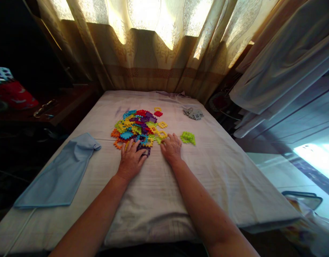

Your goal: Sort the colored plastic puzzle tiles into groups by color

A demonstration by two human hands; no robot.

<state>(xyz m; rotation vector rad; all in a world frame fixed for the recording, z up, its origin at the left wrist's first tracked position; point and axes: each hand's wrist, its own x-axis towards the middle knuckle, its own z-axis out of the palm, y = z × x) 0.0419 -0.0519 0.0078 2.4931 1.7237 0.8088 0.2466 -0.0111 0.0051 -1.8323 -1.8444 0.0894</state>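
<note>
A heap of flat plastic interlocking pieces (137,125) in red, purple, yellow, blue, orange and green lies on the cloth-covered surface. My left hand (130,160) rests on the heap's near edge, fingers spread, touching yellow and dark purple pieces. My right hand (172,147) is at the heap's right edge, its fingers bent down and closed against a light green interlocking piece (158,140); the fingertips partly hide the grip. Just right of that hand sits a small group of light green pieces (188,137). Farther back on the right is a group of grey pieces (193,113).
A folded light blue cloth (59,171) lies on the left of the pale sheet (215,178). Curtains (159,60) hang behind the far edge. A dark side table (70,103) stands at left; draped clothes (282,64) hang at right.
</note>
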